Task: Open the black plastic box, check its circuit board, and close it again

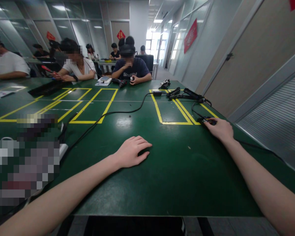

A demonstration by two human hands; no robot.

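Note:
My left hand [132, 152] rests palm down on the green table [162, 183], thumb apart from the fingers and nothing in it. Farther off at the right, my right hand [221, 128] is closed on a small black part with coloured wires [209, 120]; its exact kind is too small to make out, and my fingers cover some of it. A thin black cable runs from near that part toward a pile of black gear [186, 94] with straps or arms beyond it.
A black cable [123, 112] with an inline box [157, 93] crosses the table. Yellow tape [159, 108] marks rectangles. Across sit people, one near a dark power drill [122, 84]. Blurred items [36, 157] lie at left. A wall [267, 88] borders the right side.

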